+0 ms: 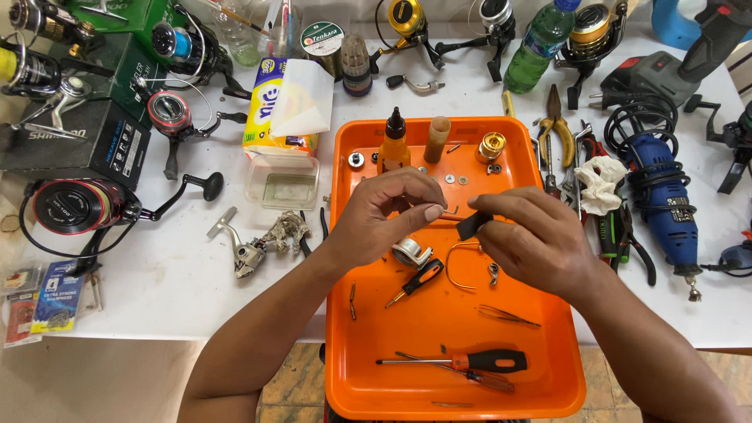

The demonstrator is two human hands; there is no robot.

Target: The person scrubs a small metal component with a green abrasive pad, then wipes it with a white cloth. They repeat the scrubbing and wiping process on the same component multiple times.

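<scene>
The left hand [392, 205] closes its grip on a thin bent metal wire part [452, 210]; the right hand [533, 239] pinches a small black block-shaped piece [475, 225] at the wire's end, apparently for alignment. Both hands hover, wrists angled inward, above the orange plastic tray [548, 376] on the white desk [180, 282].

The smooth orange plastic tray [345, 345] looks glossy; the white table [180, 274] is matt; the gold metal spool [492, 146] shines.
</scene>
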